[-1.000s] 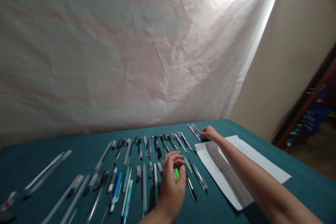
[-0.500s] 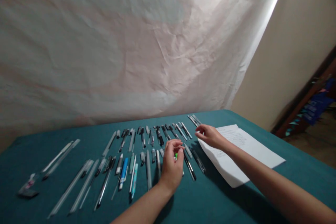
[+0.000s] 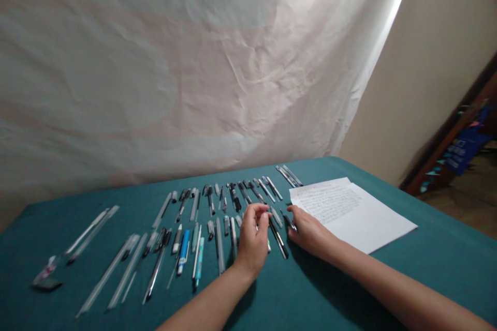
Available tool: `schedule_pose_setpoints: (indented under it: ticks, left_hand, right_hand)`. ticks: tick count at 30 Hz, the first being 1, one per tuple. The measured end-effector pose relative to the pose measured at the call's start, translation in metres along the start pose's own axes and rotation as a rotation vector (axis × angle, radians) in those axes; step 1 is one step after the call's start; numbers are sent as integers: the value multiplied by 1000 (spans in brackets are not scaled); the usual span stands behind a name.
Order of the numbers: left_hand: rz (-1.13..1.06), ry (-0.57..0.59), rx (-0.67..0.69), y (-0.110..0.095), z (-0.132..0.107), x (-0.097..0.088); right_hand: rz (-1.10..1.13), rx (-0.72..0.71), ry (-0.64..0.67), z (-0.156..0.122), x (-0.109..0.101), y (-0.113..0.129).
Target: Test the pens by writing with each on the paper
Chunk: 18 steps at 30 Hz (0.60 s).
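The right hand's grip curls around a dark pen; whether it is closed tight, I cannot tell. At nine o'clock, the left hand is half-curled, its contents unclear. Two paper sheets overlap at two. Outward, from eight to twelve, most pens seem already in loose rows, the dark one seemingly unsettled: one blue, one turquoise, others too blurred to count.
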<state>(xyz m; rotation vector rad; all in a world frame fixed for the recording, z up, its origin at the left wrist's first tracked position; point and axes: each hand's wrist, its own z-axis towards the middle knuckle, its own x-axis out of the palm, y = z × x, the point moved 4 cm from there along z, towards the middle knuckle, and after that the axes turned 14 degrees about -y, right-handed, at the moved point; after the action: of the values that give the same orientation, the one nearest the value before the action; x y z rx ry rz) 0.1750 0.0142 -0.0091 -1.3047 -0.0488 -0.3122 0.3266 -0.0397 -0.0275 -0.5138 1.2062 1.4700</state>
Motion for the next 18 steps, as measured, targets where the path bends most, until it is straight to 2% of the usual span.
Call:
schedule_pose_setpoints:
  ticks: [5, 10, 14, 18]
  left_hand:
    - [-12, 9, -10, 0, -1, 1]
    - [-15, 28, -10, -1, -4, 1]
    - [20, 37, 9, -2, -4, 2]
    - [69, 91, 15, -2, -7, 4]
  right_hand:
    - [-85, 13, 73, -1, 4, -4]
    - [-60, 28, 76, 0, 1, -10]
    - [160, 83, 43, 5, -8, -10]
    - [551, 113, 14, 7, -18, 6]
